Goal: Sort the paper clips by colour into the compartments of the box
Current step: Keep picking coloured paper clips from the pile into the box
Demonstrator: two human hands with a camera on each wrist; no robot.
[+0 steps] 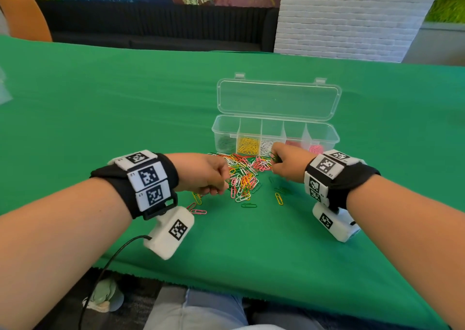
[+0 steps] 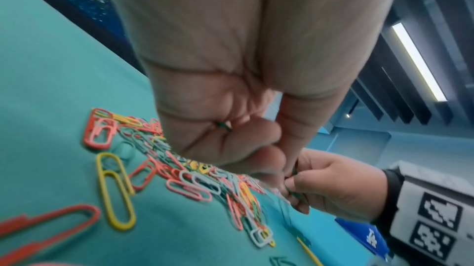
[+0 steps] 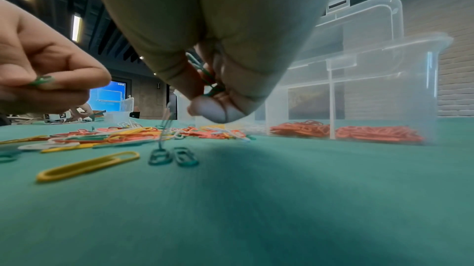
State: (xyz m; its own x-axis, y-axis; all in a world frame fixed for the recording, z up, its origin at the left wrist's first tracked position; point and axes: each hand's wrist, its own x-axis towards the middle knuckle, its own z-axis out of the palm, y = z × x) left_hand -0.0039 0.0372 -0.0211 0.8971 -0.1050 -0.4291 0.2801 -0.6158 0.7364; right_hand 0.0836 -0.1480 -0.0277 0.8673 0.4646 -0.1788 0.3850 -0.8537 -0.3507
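A mixed pile of paper clips (image 1: 242,176) in red, pink, yellow, white and green lies on the green cloth in front of the clear compartment box (image 1: 275,134). Its compartments hold, left to right, green, yellow, white, red and pink clips. My left hand (image 1: 201,173) sits at the pile's left edge, fingers curled, gripping green clips (image 2: 223,125). My right hand (image 1: 289,162) hovers at the pile's right edge, pinching a bunch of green clips (image 3: 207,77). Two green clips (image 3: 172,156) lie on the cloth under it.
The box lid (image 1: 278,98) stands open behind the compartments. Loose clips lie apart from the pile: a yellow one (image 1: 278,199), a green one (image 1: 249,205), pink ones (image 1: 197,210). A cable (image 1: 105,266) hangs off the table's near edge. An orange chair (image 1: 22,15) stands far left.
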